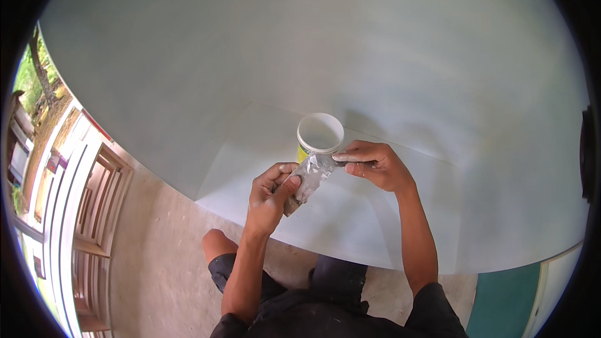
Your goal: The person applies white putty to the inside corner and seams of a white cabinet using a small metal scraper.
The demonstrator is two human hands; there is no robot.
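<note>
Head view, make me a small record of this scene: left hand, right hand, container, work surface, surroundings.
Left hand: left hand in a closed grip on a flat, grey-smeared piece, thumb on top
Right hand: right hand at the piece's far end, fingertips smeared; whether it holds something separate is unclear
Container: white tub, open-topped, yellow on its side, beyond the piece
Work surface: pale, wide surface
Surroundings: bare floor; dark green panel at lower right

The tub (320,131) stands on the board (357,225), just behind the scraper (315,173) (itself between left hand (268,195) and right hand (379,166)).
</note>
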